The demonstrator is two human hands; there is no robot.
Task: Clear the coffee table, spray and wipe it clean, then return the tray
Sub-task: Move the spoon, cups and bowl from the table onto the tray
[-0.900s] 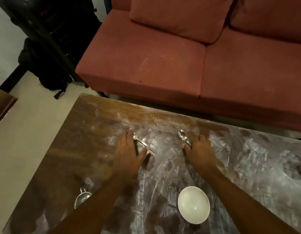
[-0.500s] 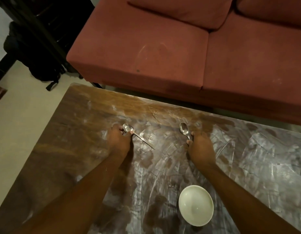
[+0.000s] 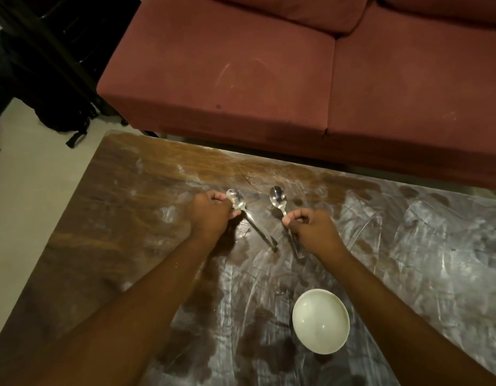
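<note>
The left hand (image 3: 210,215) is curled into a loose fist and pinches the neck of one metal spoon (image 3: 235,200) between thumb and fingers; the right hand (image 3: 313,229) is curled the same way and pinches the neck of a second spoon (image 3: 278,196); both forearms reach out over the middle of the table.

One red sofa (image 3: 241,79) with two seat cushions fills the far side; just in front of it stands the one wooden coffee table (image 3: 124,218), its top smeared with whitish streaks and dark patches; a black bag (image 3: 46,93) lies on the pale floor (image 3: 32,168) at the far left, beside the sofa's end.

One white bowl (image 3: 320,325) sits on the table near the person, under the right forearm and well apart from both hands.

Two spoons in all, side by side and near each other; each long axis runs from far-left to near-right, the bowl end pointing away toward the sofa and the handle slanting back toward the person; whether the handle tips touch the tabletop I cannot tell.
</note>
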